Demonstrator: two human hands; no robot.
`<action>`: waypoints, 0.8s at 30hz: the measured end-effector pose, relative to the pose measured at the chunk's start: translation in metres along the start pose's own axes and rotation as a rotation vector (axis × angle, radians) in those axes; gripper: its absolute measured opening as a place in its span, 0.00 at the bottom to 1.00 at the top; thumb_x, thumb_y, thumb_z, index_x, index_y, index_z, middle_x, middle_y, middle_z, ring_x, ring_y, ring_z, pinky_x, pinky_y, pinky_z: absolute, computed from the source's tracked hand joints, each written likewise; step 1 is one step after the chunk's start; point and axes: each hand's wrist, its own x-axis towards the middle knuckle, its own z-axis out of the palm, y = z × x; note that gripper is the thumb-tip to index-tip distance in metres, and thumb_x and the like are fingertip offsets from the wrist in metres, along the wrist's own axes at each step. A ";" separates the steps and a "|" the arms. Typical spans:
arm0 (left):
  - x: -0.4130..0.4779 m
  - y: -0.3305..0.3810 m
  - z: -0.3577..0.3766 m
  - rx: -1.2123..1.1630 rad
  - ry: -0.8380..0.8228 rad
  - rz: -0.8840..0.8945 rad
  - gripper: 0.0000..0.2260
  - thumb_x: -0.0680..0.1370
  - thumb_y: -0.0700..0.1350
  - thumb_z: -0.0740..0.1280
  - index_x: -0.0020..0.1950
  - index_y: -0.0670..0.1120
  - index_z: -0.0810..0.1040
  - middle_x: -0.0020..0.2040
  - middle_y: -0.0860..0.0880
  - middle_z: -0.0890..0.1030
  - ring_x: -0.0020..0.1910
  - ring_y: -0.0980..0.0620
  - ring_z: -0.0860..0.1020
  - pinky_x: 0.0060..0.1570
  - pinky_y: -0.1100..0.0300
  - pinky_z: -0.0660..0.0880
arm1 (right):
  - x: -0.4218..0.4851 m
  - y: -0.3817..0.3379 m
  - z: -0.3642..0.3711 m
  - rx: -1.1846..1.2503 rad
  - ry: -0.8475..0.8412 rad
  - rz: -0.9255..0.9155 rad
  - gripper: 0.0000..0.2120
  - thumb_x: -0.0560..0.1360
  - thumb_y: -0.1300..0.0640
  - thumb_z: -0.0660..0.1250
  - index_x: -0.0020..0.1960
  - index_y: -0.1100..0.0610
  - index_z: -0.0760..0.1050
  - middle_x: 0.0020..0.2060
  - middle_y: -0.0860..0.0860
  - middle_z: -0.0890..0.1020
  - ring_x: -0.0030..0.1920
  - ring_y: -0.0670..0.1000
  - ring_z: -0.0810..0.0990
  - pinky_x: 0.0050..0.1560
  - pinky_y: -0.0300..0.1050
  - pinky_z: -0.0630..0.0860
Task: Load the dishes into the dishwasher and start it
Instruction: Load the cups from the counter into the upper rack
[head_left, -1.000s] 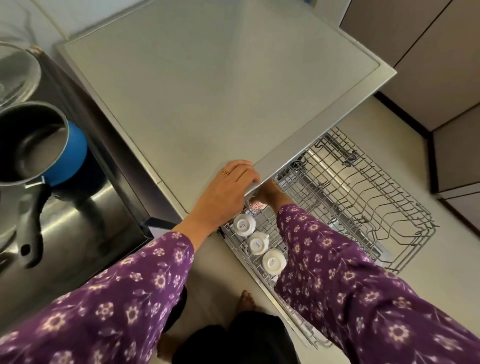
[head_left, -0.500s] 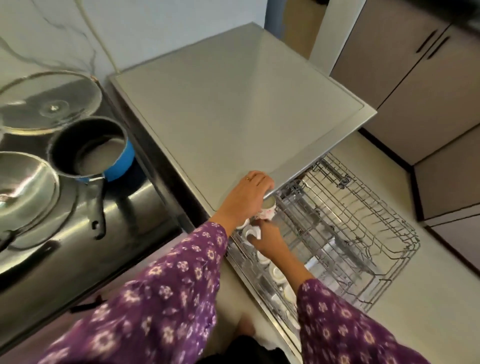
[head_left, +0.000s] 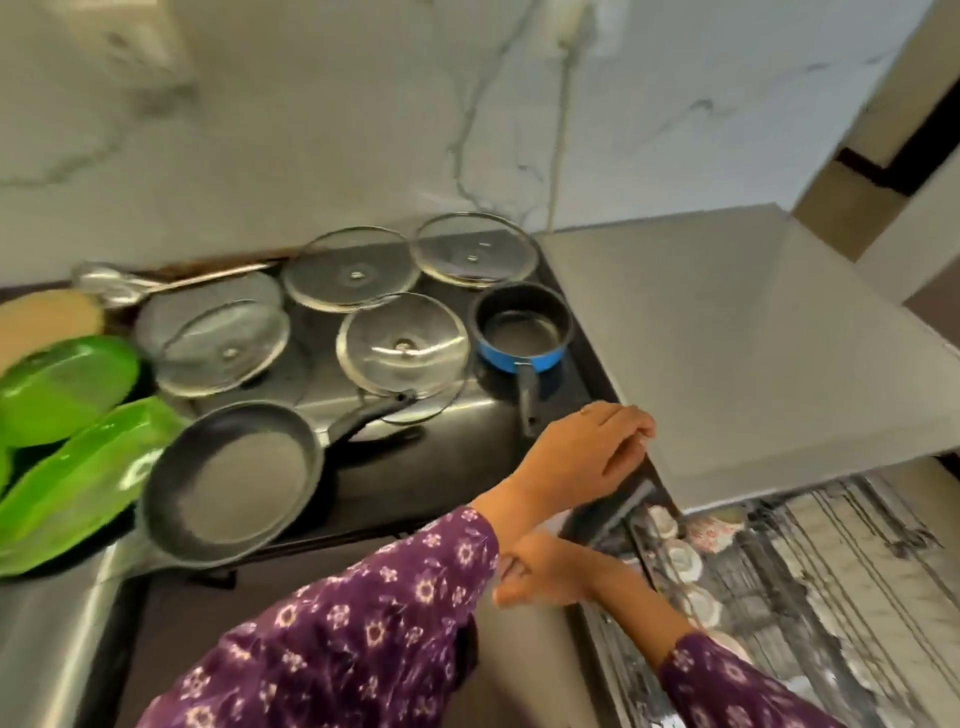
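My left hand (head_left: 582, 457) rests palm down on the front left corner of the grey dishwasher top (head_left: 753, 353), fingers draped over its edge. My right hand (head_left: 540, 571) is below that forearm, beside the pulled-out wire rack (head_left: 810, 582); it is blurred and looks empty, fingers stretched left. In the rack's left row stand upturned white cups (head_left: 685, 558) and a patterned cup (head_left: 711, 532). On the counter to the left wait a black frying pan (head_left: 234, 478), a blue saucepan (head_left: 522, 330), several glass lids (head_left: 402, 345) and two green plates (head_left: 88, 478).
A metal ladle (head_left: 119, 283) lies at the back of the dark counter (head_left: 415, 483) under the marble wall. A yellowish round thing (head_left: 47, 317) sits behind the green plates. Brown cabinets stand at the far right.
The view has swung left and up, bringing the counter's pans, lids and plates into sight. My right hand has let go of the patterned cup and come out of the rack. My left hand stayed put.
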 end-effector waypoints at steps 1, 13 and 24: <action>-0.009 -0.004 -0.026 0.025 0.034 0.004 0.06 0.78 0.41 0.64 0.53 0.43 0.77 0.48 0.48 0.81 0.47 0.49 0.78 0.41 0.55 0.76 | 0.012 -0.029 0.003 -0.004 -0.043 -0.033 0.17 0.76 0.55 0.66 0.60 0.63 0.74 0.54 0.56 0.80 0.50 0.48 0.77 0.55 0.37 0.72; -0.209 -0.114 -0.306 0.411 0.403 -0.692 0.10 0.74 0.42 0.67 0.55 0.45 0.75 0.53 0.48 0.77 0.50 0.48 0.78 0.48 0.54 0.74 | 0.163 -0.285 0.028 -0.184 0.079 -0.511 0.10 0.73 0.57 0.70 0.54 0.57 0.76 0.43 0.44 0.79 0.42 0.40 0.76 0.46 0.35 0.70; -0.410 -0.174 -0.473 0.617 0.540 -1.188 0.11 0.75 0.42 0.68 0.56 0.42 0.74 0.54 0.45 0.76 0.53 0.45 0.76 0.53 0.49 0.72 | 0.321 -0.454 0.092 -0.403 0.133 -0.627 0.14 0.73 0.61 0.67 0.57 0.64 0.77 0.53 0.59 0.81 0.56 0.57 0.78 0.56 0.45 0.71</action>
